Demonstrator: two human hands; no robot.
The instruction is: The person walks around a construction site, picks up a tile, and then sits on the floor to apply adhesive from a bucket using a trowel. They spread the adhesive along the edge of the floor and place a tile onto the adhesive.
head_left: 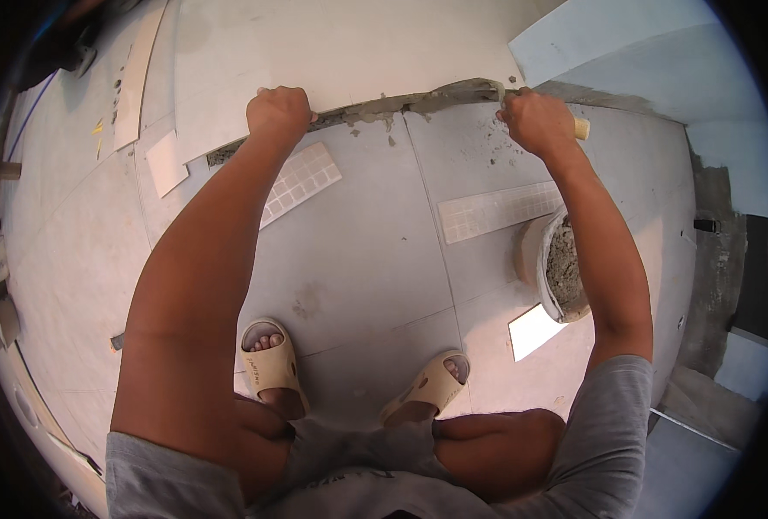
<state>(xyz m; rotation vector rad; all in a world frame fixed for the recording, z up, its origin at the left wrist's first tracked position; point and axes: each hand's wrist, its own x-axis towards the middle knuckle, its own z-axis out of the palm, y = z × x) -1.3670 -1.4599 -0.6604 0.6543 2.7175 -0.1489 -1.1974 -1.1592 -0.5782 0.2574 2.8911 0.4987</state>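
My right hand [539, 121] is closed around a trowel [582, 129], its yellowish handle end sticking out past my wrist. The trowel's blade reaches left to the mortar-filled gap [366, 109] along the near edge of a large pale tile [340, 52]. At that same edge, further left, my left hand [278, 112] is curled into a fist against the tile. Whatever its fingers may grip is hidden. Grey mortar smears and crumbs lie along the joint and on the grey floor tiles [358, 233] in front of it.
A bucket of mortar [564, 268] stands by my right forearm. Two gridded tile strips [302, 183] [496, 212] lie on the floor. Tile offcuts [167, 164] lie at the left. A pale wall [635, 60] rises at the right. My sandalled feet are below.
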